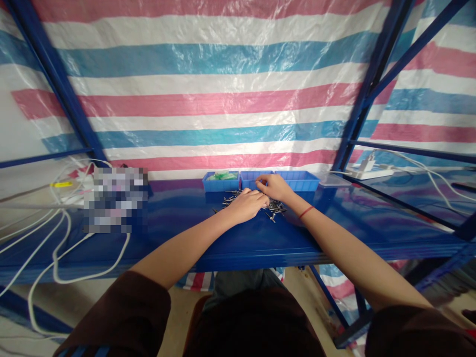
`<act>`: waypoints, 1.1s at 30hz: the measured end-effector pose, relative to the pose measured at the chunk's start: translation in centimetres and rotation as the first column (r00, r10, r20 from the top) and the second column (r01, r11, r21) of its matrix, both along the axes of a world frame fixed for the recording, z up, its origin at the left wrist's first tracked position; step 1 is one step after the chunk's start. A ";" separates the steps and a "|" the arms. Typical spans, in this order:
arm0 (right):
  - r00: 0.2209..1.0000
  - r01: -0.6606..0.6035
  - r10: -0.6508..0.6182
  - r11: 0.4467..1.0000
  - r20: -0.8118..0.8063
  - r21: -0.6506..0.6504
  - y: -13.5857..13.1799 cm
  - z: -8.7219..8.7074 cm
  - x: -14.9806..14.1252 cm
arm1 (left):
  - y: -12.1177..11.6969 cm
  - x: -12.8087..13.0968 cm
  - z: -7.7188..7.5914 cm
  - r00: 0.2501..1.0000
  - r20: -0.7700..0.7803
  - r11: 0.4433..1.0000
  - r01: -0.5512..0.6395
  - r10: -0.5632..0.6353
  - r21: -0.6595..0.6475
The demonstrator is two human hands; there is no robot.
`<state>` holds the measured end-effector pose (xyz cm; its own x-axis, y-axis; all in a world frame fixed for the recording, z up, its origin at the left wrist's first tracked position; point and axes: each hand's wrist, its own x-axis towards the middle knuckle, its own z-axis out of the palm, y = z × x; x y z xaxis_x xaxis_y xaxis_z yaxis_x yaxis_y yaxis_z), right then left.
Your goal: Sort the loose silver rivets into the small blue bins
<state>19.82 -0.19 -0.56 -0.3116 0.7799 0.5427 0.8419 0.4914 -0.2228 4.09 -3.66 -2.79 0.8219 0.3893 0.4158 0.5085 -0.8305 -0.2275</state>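
Small, slender metal pieces [275, 206] gleam on a glossy, smooth blue tabletop [167, 213] that looks like painted metal, before smooth plastic bins [303, 185] and a clear plastic container [336, 180]. Behind them, crinkled, shiny plastic sheeting [223, 104] catches the light between painted metal posts [366, 84]. Dark sleeves [126, 307] of matt cloth and smooth, plastic-coated white cables [57, 267] frame the scene.

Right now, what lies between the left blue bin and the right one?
Between left bin and right bin: the middle blue bin, partly covered by the right hand in the head view.
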 end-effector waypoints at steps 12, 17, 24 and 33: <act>0.996 -0.038 0.036 0.999 -0.085 -0.021 0.3 0.2 0.5 | 2.7 -2.1 0.4 0.929 0.343 0.985 -0.099 0.143 -0.141; 0.965 -0.207 0.165 0.957 -0.202 -0.205 0.5 -0.1 0.5 | 3.7 -2.4 0.2 0.822 0.532 0.957 -0.050 0.202 -0.287; 0.925 -0.334 0.222 0.860 -0.307 -0.385 0.1 -0.2 0.3 | 3.9 -2.2 0.2 0.773 0.580 0.920 -0.011 0.257 -0.393; 0.874 -0.359 0.155 0.845 -0.461 -0.397 0.1 -0.2 -0.1 | 3.8 -2.3 0.1 0.796 0.571 0.930 0.031 0.199 -0.367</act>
